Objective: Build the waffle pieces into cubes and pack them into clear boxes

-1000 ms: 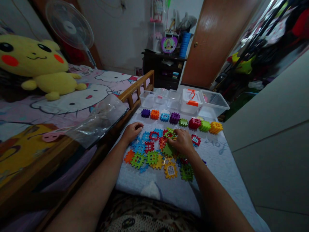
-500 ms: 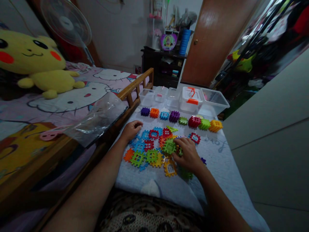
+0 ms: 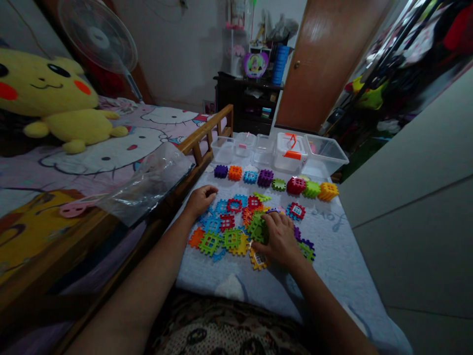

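Right hand (image 3: 280,240) down at the green tile (image 3: 256,228), near the middle of the colourful heap (image 3: 232,239)!
Thumb and fingers sit apart at the tile's right edge, the yellow window tile (image 3: 258,261) just on the near side; whether they grip, I can't tell. Over on the left, the left hand (image 3: 200,200) curls loosely beside the blue tiles (image 3: 212,224), its palm hidden, so no telling whether it holds anything. Far side: a row of coloured stacks (image 3: 265,178) lined up left to right, and farther, clear plastic boxes (image 3: 327,148).
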`<state>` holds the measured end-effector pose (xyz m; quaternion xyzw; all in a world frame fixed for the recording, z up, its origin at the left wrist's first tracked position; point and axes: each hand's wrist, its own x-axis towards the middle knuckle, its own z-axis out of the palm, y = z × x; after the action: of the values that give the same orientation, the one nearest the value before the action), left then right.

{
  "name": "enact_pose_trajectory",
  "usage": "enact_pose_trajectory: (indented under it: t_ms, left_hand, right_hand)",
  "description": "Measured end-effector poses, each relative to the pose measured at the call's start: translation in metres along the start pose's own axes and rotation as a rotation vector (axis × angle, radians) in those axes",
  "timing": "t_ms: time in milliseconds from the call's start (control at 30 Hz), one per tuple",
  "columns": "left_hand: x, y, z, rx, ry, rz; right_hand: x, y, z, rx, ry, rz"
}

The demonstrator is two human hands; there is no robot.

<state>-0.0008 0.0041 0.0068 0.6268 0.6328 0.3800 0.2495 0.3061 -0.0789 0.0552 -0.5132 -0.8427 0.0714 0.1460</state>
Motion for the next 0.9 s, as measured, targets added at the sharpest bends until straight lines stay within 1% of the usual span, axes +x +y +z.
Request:
enact_pose_trajectory:
  t_ms: [300,433,667,900]
  left_hand:
    - [0.0,0.001,0.001,-0.012,0.009,0.023]
    - [-0.001,0.003,0.0,-0.004,0.012,0.031]
    - [-0.001,0.002,0.0,0.013,0.007,0.021]
    - [-0.002,0.004,0.0,0.008,0.01,0.015]
  right_hand:
    - [0.002,-0.008,-0.001,-0.015,0.024,0.042]
    - [0.008,-0.01,-0.005,-0.023,0.048,0.034]
    - [0.016,-0.019,-0.006,-0.069,-0.035,0.004]
    - [0.008,-0.012,-0.005,-0.082,-0.027,0.017]
